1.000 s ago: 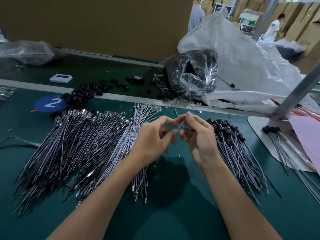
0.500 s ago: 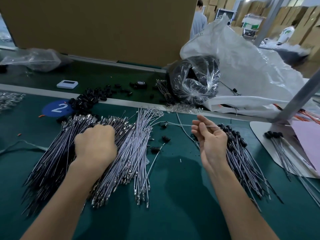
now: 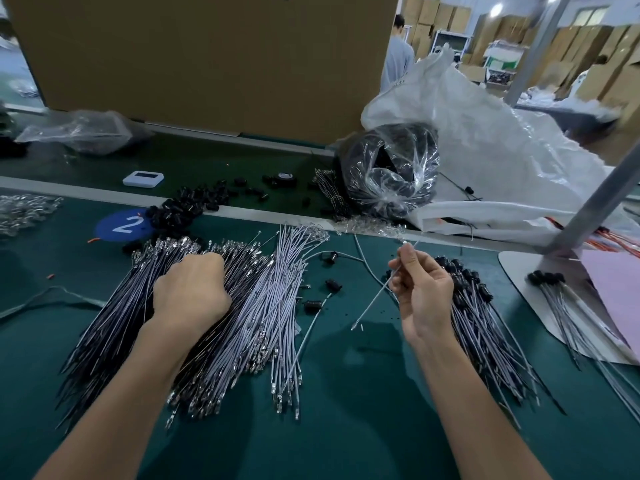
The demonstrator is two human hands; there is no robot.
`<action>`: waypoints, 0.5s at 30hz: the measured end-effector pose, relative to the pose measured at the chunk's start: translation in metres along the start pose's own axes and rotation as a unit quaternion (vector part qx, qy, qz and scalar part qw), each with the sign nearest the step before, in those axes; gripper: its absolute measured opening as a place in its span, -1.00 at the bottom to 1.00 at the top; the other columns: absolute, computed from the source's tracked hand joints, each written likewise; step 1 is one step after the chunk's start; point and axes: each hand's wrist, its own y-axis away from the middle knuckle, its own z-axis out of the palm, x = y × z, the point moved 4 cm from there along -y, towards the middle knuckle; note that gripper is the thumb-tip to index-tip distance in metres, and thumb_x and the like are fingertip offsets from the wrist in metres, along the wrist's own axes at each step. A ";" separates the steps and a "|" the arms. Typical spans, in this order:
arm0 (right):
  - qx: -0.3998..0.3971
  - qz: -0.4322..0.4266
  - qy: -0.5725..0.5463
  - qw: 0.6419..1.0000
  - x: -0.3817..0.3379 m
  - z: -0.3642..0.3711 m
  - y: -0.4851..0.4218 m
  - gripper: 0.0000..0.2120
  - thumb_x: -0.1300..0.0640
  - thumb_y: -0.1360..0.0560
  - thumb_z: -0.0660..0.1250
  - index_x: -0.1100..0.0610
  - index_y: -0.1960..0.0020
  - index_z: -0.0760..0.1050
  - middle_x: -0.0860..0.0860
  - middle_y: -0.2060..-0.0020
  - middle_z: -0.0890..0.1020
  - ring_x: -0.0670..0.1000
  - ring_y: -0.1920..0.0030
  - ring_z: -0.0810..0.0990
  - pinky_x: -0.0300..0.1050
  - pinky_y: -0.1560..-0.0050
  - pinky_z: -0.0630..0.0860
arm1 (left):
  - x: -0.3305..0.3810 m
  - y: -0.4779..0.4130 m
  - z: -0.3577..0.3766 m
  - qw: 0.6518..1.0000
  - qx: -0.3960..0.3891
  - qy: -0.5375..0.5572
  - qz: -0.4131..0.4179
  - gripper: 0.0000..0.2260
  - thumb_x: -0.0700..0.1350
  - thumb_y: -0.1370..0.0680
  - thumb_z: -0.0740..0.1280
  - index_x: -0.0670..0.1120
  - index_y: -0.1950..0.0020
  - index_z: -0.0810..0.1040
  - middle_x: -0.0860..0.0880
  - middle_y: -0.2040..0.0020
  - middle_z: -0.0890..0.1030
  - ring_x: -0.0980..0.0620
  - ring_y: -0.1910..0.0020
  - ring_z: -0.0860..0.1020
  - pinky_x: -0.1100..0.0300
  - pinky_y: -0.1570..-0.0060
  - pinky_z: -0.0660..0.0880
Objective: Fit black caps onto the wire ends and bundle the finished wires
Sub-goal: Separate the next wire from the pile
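The right grip is pinching one uncapped wire aloft, freeing its end for capping; the left grip is resting curled on the wire pile on the table, and I cannot tell whether it is grasping any

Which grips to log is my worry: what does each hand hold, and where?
Right hand pinches one grey wire near its upper end. Left hand rests curled on the uncapped wire pile; any hold is hidden.
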 end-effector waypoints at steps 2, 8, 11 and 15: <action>-0.013 -0.002 0.017 1.000 0.001 0.002 0.001 -0.89 0.18 -0.50 0.37 0.19 0.19 0.55 0.03 0.39 0.62 -0.10 0.47 0.46 -0.32 0.45 0.44 | -0.001 -0.001 0.003 1.000 -0.006 0.026 0.006 -0.83 -0.30 -0.46 0.32 -0.09 0.04 0.61 -0.04 0.15 0.59 -0.03 0.24 0.55 0.14 0.33 0.44; -0.016 -0.003 0.078 0.997 0.003 0.003 0.001 -0.82 0.04 -0.44 0.39 0.16 0.19 0.58 0.00 0.48 0.55 -0.13 0.55 0.36 -0.34 0.54 0.29 | 0.004 -0.001 -0.004 0.999 0.001 0.022 0.033 -0.82 -0.32 -0.47 0.26 -0.02 0.11 0.43 -0.05 0.13 0.57 -0.08 0.18 0.56 0.06 0.25 0.50; -0.006 -0.020 0.089 0.996 0.003 0.003 0.000 -0.80 -0.02 -0.43 0.38 0.11 0.17 0.62 -0.02 0.52 0.50 -0.13 0.54 0.38 -0.32 0.53 0.29 | 0.009 0.001 -0.014 0.998 0.045 0.000 0.052 -0.81 -0.29 -0.50 0.25 -0.11 0.01 0.62 -0.04 0.06 0.61 -0.10 0.15 0.57 0.10 0.27 0.44; -0.002 -0.039 0.077 0.996 0.001 0.001 -0.003 -0.85 0.15 -0.56 0.30 0.09 -0.03 0.64 -0.02 0.42 0.55 -0.15 0.45 0.40 -0.35 0.43 0.37 | 0.030 0.014 -0.035 0.991 0.113 0.010 0.075 -0.88 -0.24 -0.54 0.32 -0.10 0.04 0.64 -0.03 -0.03 0.54 -0.10 0.20 0.51 0.10 0.26 0.37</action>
